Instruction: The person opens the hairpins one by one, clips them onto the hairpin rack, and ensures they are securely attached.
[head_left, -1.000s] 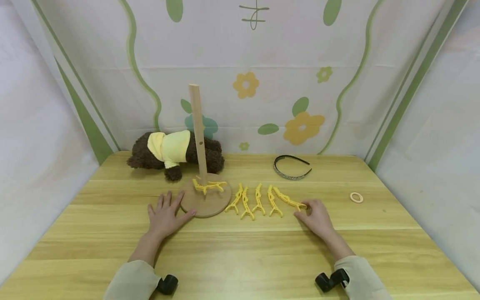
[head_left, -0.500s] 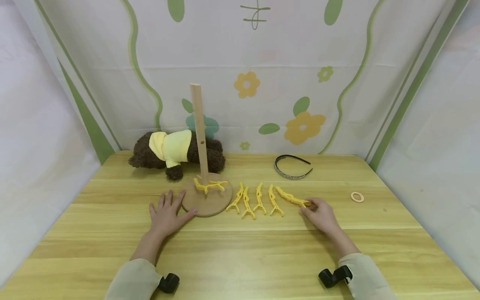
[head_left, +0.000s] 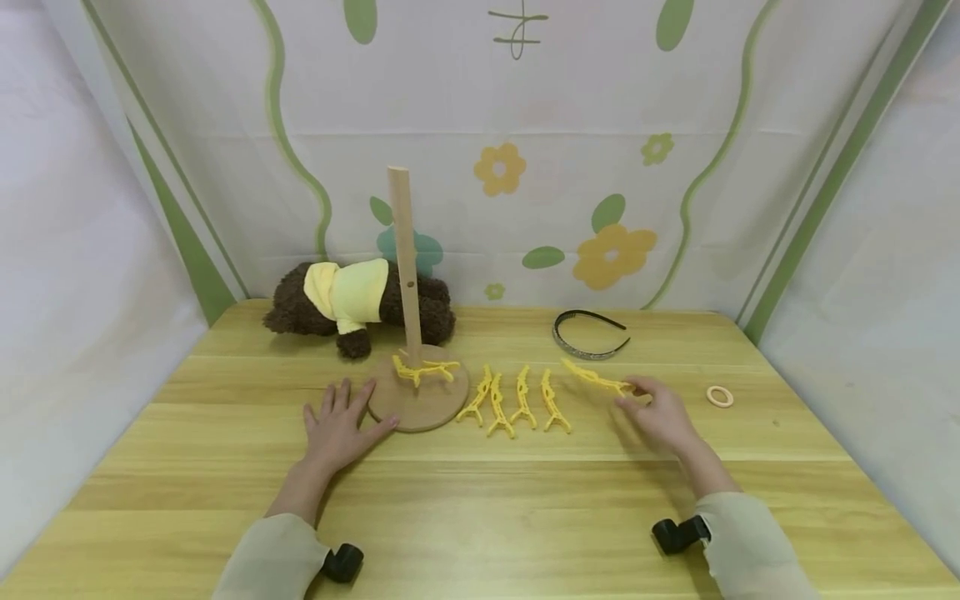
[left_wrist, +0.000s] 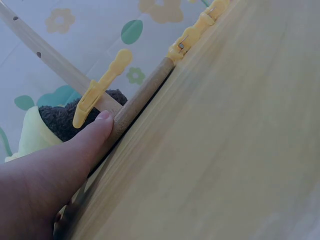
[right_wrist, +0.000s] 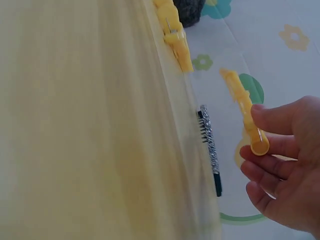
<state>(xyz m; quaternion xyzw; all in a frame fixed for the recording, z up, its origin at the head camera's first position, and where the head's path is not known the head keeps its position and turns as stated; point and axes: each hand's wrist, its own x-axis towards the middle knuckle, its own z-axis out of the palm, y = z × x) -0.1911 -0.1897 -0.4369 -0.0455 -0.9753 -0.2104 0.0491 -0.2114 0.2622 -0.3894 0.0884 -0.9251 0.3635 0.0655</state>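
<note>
In the head view my right hand (head_left: 662,418) pinches one end of a yellow alligator hair clip (head_left: 592,377) between thumb and fingers. The right wrist view shows this clip (right_wrist: 243,107) raised above the table level. My left hand (head_left: 337,437) lies with fingers spread at the left edge of a round wooden base (head_left: 420,414), its thumb (left_wrist: 95,131) pressing on the rim. From the base rises an upright wooden post (head_left: 403,242). Another yellow hair clip (head_left: 412,373) lies on the base at the post's foot. Several more yellow hair clips (head_left: 524,398) lie in a row right of the base.
A brown plush toy (head_left: 356,292) in a yellow top lies behind the post. Farther right is a sparkly black headband (head_left: 581,350). A small pale ring (head_left: 720,397) rests near the table's right side. Patterned cloth stands behind the wooden table (head_left: 480,517).
My right hand has lifted the rightmost hair clip off the table, moving slightly up and to the right. My left hand stays at the wooden base. The head view has shifted slightly.
</note>
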